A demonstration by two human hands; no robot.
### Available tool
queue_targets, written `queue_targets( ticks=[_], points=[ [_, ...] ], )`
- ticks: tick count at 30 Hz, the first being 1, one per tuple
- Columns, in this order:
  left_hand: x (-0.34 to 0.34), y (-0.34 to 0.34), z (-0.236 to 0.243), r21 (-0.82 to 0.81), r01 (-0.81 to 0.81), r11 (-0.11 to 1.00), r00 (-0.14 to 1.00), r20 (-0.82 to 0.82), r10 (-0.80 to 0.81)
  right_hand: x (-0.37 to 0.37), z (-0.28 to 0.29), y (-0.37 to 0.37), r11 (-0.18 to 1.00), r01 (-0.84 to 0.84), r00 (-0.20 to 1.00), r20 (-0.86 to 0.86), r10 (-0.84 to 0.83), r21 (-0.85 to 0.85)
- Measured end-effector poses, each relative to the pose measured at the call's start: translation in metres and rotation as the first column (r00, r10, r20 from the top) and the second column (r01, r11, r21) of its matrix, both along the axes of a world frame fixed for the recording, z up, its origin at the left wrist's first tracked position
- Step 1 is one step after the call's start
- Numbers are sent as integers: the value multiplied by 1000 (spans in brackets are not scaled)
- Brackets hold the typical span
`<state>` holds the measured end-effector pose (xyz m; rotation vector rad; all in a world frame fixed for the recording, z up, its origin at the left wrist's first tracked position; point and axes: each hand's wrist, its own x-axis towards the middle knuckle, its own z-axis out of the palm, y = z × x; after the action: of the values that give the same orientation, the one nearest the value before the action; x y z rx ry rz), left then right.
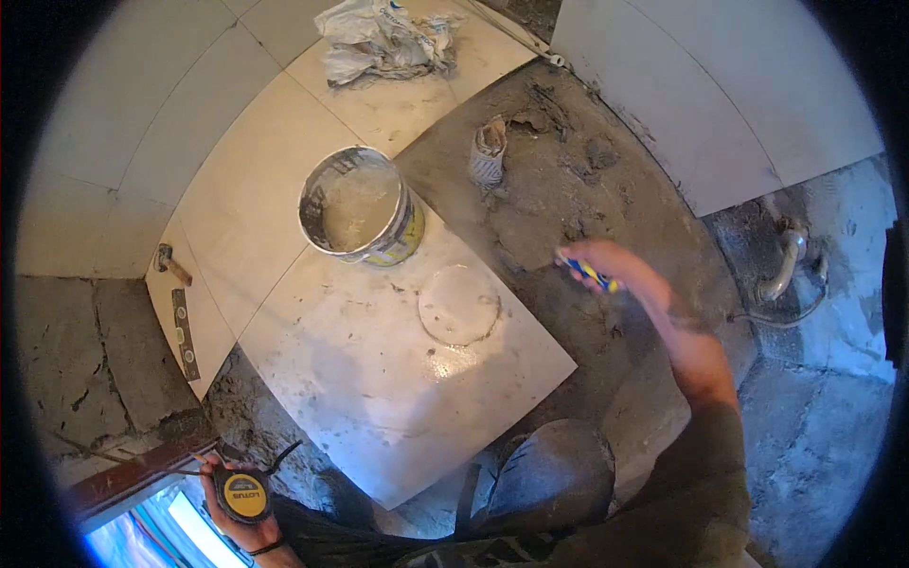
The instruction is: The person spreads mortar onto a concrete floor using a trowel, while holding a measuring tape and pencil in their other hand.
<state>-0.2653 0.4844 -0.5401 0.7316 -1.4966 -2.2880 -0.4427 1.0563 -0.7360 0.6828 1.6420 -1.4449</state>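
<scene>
Low at the left, my left hand is wrapped round a black and yellow tape measure. Out over the grey mortar bed, my right hand grips what looks like a trowel by its blue and yellow handle; its blade blends into the mortar and is hard to make out. Between my hands lies a large pale floor tile, smeared with mortar and marked by a round whitish patch. A bucket holding cloudy beige liquid stands on the tiles.
A hammer and a spirit level lie at the left. Crumpled white bags rest on the far tiles. A short patterned tube stands in the mortar. At right, a pipe comes from the wall. My dusty knee is near the tile.
</scene>
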Motion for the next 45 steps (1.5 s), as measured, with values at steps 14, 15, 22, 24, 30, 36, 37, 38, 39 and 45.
queue_targets(
  ticks=[14,15,22,24,30,36,37,38,39,45],
  points=[
    [4,11,15,-9,-3,1000,995,-95,2,41,6,-5,557,144,478,-550,685,818],
    [4,10,16,-34,-29,999,997,-73,26,51,6,5,828,26,715,-590,376,560],
    [8,3,5,10,49,999,994,-96,-48,31,-7,9,960,-98,802,-551,231,261],
    [16,-2,6,-58,93,994,988,-115,-99,7,-5,-3,966,-185,812,-526,253,180],
    [38,-23,32,-328,1,945,1000,-12,-5,-80,3,-45,876,-351,521,-708,476,331],
    [52,-14,54,-328,-3,945,998,-54,-15,-111,7,-77,770,-276,509,-592,625,575],
    [53,-10,55,-345,-40,938,999,-7,40,-109,7,-80,770,-318,500,-592,632,553],
    [52,-6,55,-343,-61,937,998,-11,61,-105,6,-81,823,-261,609,-575,546,505],
    [50,-3,53,-268,-5,963,1000,10,8,-101,5,-81,866,-190,708,-547,447,462],
    [35,8,35,-40,112,993,991,-65,-115,-97,-1,-66,697,-428,597,-399,696,576]
  ],
)
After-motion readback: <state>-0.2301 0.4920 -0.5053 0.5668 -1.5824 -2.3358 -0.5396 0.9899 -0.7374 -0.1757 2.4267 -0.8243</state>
